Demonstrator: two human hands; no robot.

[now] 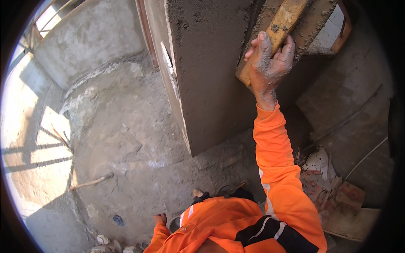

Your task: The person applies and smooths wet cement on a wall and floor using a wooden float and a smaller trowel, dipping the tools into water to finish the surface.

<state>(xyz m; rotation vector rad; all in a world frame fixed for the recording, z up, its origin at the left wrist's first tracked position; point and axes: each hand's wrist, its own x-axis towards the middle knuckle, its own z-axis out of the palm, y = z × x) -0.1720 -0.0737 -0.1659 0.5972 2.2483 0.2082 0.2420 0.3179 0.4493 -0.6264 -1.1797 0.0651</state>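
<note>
My right hand (272, 63), smeared with wet mortar, is raised at the upper right. Its fingers are wrapped round a yellow straightedge (287, 19), a long bar that is dirty with mortar and slants up and out of view. The bar lies along the right edge of a freshly plastered grey wall face (215, 76). Clumps of mortar cling to the surface beside it. Low down near my body is my left hand (160, 218), small and partly shown. It is well apart from the wall, and its fingers are too small to make out.
A pale board (184, 130) edges the wall's left corner, with a whitish clamp-like piece (170, 69) on it. A stick (91, 182) lies on the rough floor (122, 126). Rubble and broken pieces (350, 194) lie at lower right, near a thin cable (366, 157).
</note>
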